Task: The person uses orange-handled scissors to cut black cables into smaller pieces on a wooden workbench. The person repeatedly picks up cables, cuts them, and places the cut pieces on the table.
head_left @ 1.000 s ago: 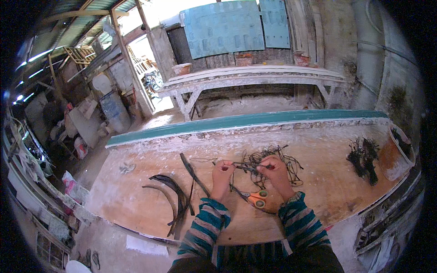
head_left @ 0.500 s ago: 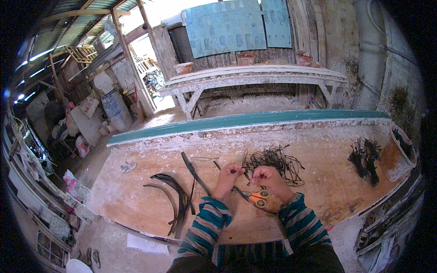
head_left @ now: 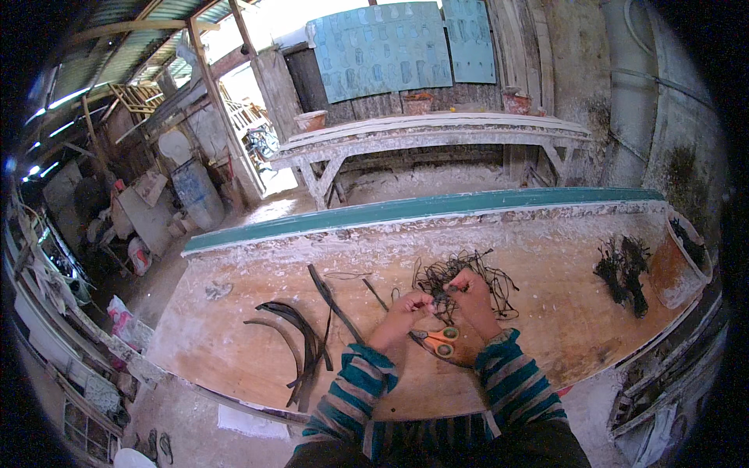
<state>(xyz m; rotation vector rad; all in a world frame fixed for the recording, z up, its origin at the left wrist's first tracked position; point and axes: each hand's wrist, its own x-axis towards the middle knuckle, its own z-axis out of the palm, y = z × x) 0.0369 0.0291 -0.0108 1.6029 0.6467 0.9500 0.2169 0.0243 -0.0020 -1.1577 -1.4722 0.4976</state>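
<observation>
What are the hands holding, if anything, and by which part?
The left hand and right hand pinch what looks like a thin black cord between them; which part is too small to tell.

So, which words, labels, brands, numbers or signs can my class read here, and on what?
None can be read.
Blue wall panels: dark marks in rows, too blurred to tell whether writing.
Orange-handled scissors: any lettering too small to read.
Black cords: no writing visible.

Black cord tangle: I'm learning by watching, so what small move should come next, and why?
Perhaps lift the left hand and right hand slightly clear of the black cord tangle: the two are close together, overlapping it in view, and its loose loops could snag.
</observation>
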